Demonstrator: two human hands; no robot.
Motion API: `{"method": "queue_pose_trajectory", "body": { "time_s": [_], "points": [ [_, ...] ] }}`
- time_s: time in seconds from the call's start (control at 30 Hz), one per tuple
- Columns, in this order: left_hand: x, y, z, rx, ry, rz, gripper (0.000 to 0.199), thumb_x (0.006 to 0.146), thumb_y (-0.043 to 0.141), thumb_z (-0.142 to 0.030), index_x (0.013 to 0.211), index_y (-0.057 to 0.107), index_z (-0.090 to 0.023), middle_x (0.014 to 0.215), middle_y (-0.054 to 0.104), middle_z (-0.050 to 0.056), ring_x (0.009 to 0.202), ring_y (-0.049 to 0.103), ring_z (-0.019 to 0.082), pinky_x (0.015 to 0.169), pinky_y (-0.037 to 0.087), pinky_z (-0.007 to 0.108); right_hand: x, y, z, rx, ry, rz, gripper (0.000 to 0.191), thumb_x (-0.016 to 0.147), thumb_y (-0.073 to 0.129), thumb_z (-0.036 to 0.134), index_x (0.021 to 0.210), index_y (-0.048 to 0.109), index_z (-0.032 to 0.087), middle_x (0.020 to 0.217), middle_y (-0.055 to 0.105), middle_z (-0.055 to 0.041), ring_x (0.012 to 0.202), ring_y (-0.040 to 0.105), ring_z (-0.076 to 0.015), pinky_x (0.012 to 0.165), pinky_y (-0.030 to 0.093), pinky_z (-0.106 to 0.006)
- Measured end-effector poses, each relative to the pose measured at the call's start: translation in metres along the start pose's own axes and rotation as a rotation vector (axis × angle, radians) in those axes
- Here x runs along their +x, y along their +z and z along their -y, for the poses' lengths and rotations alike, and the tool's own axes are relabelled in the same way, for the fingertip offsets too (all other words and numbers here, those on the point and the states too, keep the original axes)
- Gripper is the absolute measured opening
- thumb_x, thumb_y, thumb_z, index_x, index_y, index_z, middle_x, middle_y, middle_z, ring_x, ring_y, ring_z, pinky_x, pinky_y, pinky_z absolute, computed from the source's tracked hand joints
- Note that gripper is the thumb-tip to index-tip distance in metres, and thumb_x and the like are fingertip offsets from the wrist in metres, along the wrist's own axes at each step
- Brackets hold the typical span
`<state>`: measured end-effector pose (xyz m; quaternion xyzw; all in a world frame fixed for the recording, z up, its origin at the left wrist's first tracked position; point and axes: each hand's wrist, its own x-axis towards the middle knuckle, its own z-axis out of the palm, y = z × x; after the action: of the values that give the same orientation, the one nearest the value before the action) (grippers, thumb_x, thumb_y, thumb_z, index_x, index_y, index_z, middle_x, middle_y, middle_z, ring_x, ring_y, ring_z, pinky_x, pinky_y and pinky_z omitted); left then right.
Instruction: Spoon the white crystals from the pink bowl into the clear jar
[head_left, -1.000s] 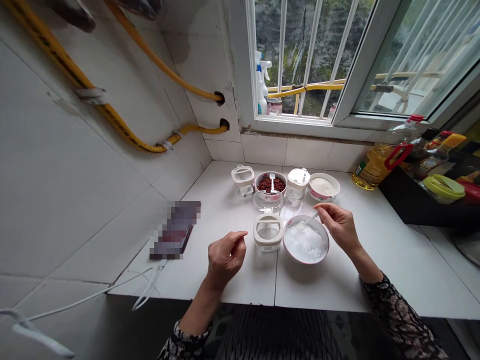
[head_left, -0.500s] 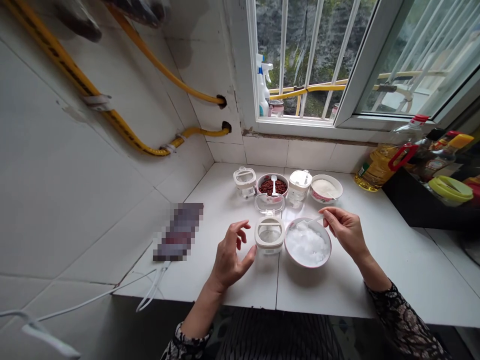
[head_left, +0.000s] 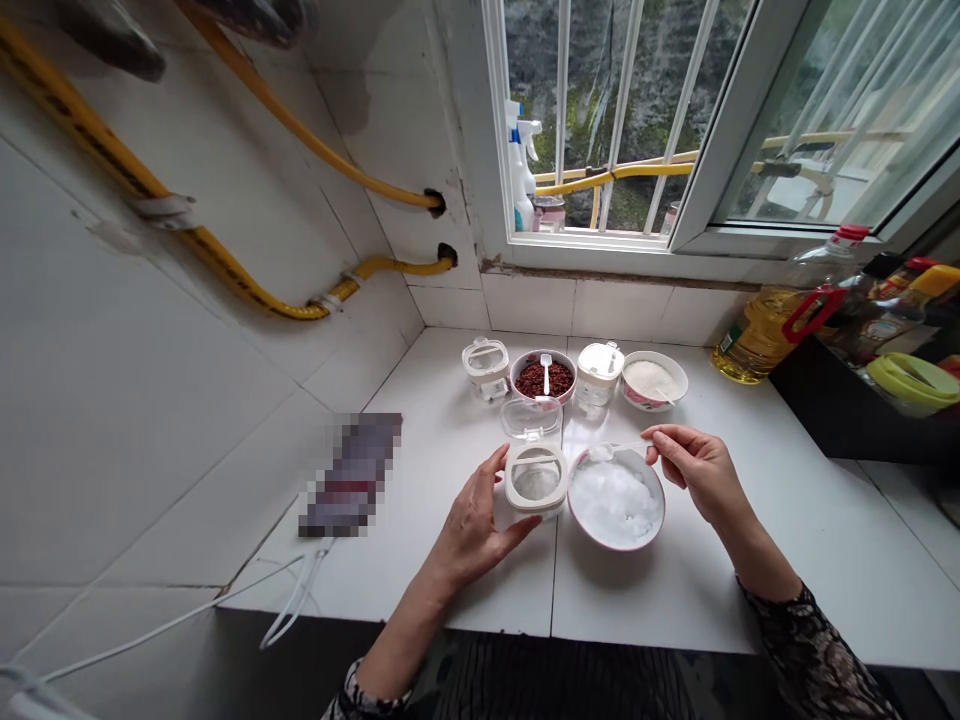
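My left hand (head_left: 480, 525) curves round the left side of a small clear jar (head_left: 536, 484) with a white rim. Its thumb is at the front and its fingers are behind; the jar's hinged clear lid (head_left: 531, 418) stands raised. Between thumb and index finger my right hand (head_left: 697, 475) pinches the handle of a small white spoon (head_left: 602, 454). The spoon's bowl end is over the far rim of a bowl (head_left: 654, 528) of white, salt-like grains, just right of the jar.
Behind stand two more lidded jars (head_left: 486, 368), a bowl of red-brown grains (head_left: 541, 378) with a white spoon, and a bowl of pale grains (head_left: 654, 380). An oil bottle (head_left: 750, 335) and a black box (head_left: 825, 410) of bottles are at right; a blurred dark object (head_left: 352, 475) lies left.
My left hand has moved right and closed round the jar's side. My right hand has shifted slightly, and the spoon now lies flatter across the bowl's far rim.
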<state>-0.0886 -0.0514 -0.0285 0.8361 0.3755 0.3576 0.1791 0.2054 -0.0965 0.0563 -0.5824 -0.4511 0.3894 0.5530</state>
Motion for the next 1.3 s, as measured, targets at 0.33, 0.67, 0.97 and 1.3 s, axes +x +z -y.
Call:
{"method": "queue_pose_trajectory", "body": {
  "time_s": [0.33, 0.67, 0.97, 1.3],
  "points": [
    [-0.002, 0.003, 0.001, -0.021, -0.050, -0.014, 0.104, 0.079, 0.079, -0.042, 0.157, 0.013, -0.025, 0.125, 0.064, 0.016, 0.110, 0.069, 0.030, 0.086, 0.061, 0.045, -0.011, 0.023, 0.009, 0.004, -0.100, 0.052, 0.031, 0.083, 0.070, 0.047, 0.088, 0.074, 0.016, 0.064, 0.069, -0.0041, 0.039, 0.039, -0.0072, 0.035, 0.032, -0.023],
    [-0.005, 0.004, 0.001, -0.061, -0.068, -0.019, 0.114, 0.076, 0.082, -0.038, 0.159, 0.004, -0.029, 0.127, 0.063, 0.014, 0.110, 0.069, 0.030, 0.090, 0.060, 0.047, -0.025, 0.053, 0.005, -0.614, -1.032, 0.257, 0.030, 0.095, 0.046, 0.005, 0.111, 0.067, 0.019, 0.088, 0.077, -0.0093, 0.075, 0.072, -0.0205, 0.063, 0.058, -0.033],
    [-0.005, 0.005, 0.003, -0.087, -0.089, 0.012, 0.111, 0.079, 0.080, -0.046, 0.159, 0.006, -0.028, 0.132, 0.062, 0.016, 0.114, 0.068, 0.032, 0.091, 0.061, 0.049, -0.027, 0.045, 0.009, -0.394, -0.702, 0.171, 0.022, 0.097, 0.049, 0.011, 0.106, 0.066, 0.022, 0.079, 0.073, -0.0036, 0.062, 0.066, -0.0147, 0.056, 0.054, -0.028],
    [0.005, 0.014, 0.011, -0.162, -0.141, 0.038, 0.101, 0.087, 0.072, -0.045, 0.159, 0.003, -0.028, 0.136, 0.063, 0.018, 0.125, 0.064, 0.034, 0.100, 0.056, 0.054, -0.013, 0.004, 0.012, -0.325, -0.440, -0.046, 0.010, 0.095, 0.057, 0.025, 0.092, 0.066, 0.020, 0.066, 0.065, 0.0003, 0.052, 0.056, -0.0119, 0.048, 0.046, -0.024]
  ]
}}
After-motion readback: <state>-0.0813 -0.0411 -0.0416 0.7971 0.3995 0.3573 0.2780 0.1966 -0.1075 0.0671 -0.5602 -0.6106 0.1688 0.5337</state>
